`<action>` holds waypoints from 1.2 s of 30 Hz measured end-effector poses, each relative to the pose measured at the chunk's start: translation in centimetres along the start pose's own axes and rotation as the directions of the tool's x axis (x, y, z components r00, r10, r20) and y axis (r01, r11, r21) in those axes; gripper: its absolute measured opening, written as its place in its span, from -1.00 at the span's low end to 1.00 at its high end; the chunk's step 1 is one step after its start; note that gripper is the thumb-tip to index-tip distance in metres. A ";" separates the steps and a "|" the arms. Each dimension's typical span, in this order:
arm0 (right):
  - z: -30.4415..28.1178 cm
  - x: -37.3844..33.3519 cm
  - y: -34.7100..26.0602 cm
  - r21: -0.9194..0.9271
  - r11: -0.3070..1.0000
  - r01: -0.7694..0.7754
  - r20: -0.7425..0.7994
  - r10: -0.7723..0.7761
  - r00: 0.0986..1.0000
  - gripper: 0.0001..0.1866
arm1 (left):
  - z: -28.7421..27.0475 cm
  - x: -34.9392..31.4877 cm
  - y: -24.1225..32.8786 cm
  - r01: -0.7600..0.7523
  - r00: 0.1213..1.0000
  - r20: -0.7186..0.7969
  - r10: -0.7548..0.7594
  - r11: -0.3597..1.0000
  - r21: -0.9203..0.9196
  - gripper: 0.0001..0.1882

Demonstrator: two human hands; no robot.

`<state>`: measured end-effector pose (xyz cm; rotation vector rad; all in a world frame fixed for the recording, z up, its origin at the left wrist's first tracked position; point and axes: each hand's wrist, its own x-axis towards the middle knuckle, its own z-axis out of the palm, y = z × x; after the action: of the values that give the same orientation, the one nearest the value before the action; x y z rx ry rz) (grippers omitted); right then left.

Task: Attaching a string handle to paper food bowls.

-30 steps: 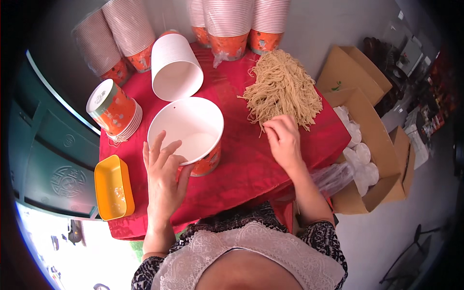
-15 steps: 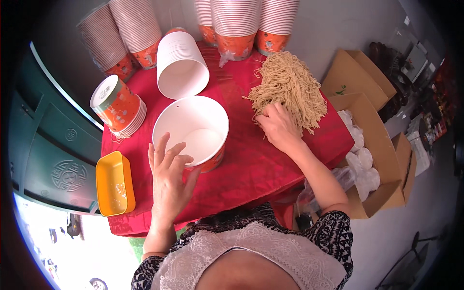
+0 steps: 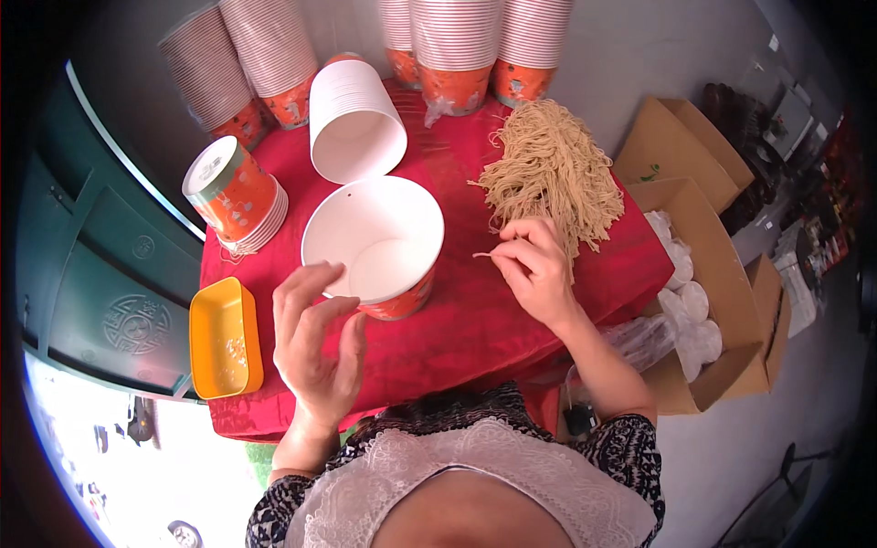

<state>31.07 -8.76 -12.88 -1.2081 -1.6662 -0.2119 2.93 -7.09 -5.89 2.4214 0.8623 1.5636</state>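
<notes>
A large white-lined paper bucket (image 3: 393, 215) with an orange outside stands upright, its mouth facing up. Beside its near left rim is my left hand (image 3: 315, 338), fingers spread and curved, holding nothing; whether a fingertip touches the rim I cannot tell. My right hand (image 3: 534, 274) is at the near edge of a heap of tan noodles (image 3: 557, 164). Between thumb and forefinger it pinches a short tan noodle strand (image 3: 482, 255), whose end sticks out to the left.
A stack of white paper buckets (image 3: 356, 137) lies on its side behind. Upside-down orange buckets (image 3: 239, 196) stand left, above a yellow plastic box (image 3: 224, 338) with crumbs. Tall wrapped stacks (image 3: 457, 46) line the wall. An open cardboard box (image 3: 722, 301) holds white round items beside the red-covered table (image 3: 475, 329).
My right hand has drawn back slightly from the noodle heap, and a strand now shows in its pinch. My left hand has lowered a little, its fingers more bent. The view has shifted slightly.
</notes>
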 end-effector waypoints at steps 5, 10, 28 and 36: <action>-0.2 -0.7 -4.8 0.230 0.970 -0.083 -0.068 0.101 0.993 -0.89 | 0.7 -1.1 1.7 0.195 0.975 0.142 -0.172 0.966 -0.172 -0.79; 0.0 -1.5 -7.7 0.381 0.917 -0.120 -0.028 0.142 0.990 -0.90 | 1.9 -2.2 1.8 0.329 0.907 0.350 -0.233 0.912 -0.245 -0.70; 4.6 -2.5 -9.8 0.146 0.987 0.065 -0.226 -0.031 0.974 -0.75 | -0.5 -1.9 -0.3 0.493 0.867 0.179 -0.466 0.749 -0.442 -0.97; 6.0 -2.1 -9.6 0.075 0.994 0.080 -0.236 -0.060 0.970 -0.76 | -1.1 -1.9 -0.6 0.485 0.869 0.139 -0.475 0.760 -0.432 -0.98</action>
<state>19.80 -10.80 -13.55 -1.0207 -1.4981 -0.3129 1.13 -7.77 -7.13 1.7068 0.8972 1.3442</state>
